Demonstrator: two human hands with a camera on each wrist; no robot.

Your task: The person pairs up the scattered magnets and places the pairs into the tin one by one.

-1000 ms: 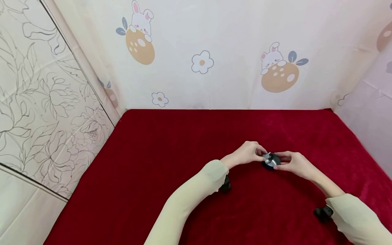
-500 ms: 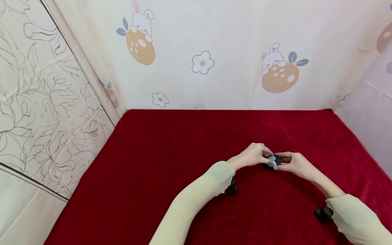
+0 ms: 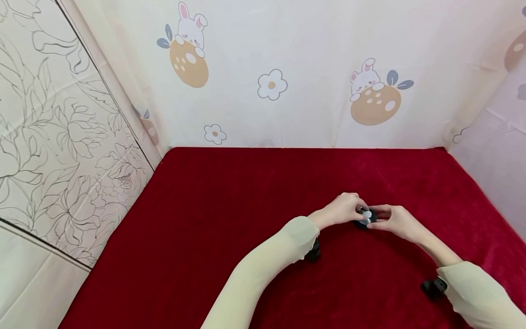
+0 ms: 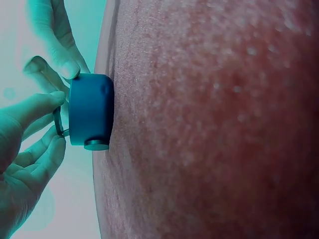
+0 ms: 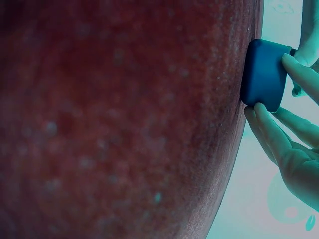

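A short, dark round case point(image 3: 362, 224) with a silvery top stands on the red cloth, right of centre in the head view. The left wrist view shows the case point(image 4: 90, 109) side-on, with a small round knob point(image 4: 96, 145) low on its wall. My left hand point(image 3: 344, 209) pinches a thin, flat piece point(image 4: 58, 121) at the case's top between thumb and fingertips. Whether this piece is fixed to the case I cannot tell. My right hand point(image 3: 395, 221) grips the wall from the right; in the right wrist view its fingers point(image 5: 269, 132) bend around the case point(image 5: 264, 74).
Red velvety cloth point(image 3: 230, 205) covers the table. A pale curtain point(image 3: 312, 41) with rabbit prints hangs along the back edge, and a flower-patterned panel point(image 3: 61, 128) stands at the left. Small black cameras sit at both cuffs.
My left hand has shifted slightly right and over the case's top, and the flat silvery piece has moved with it from tilted to flatter. My right hand stays in place on the case.
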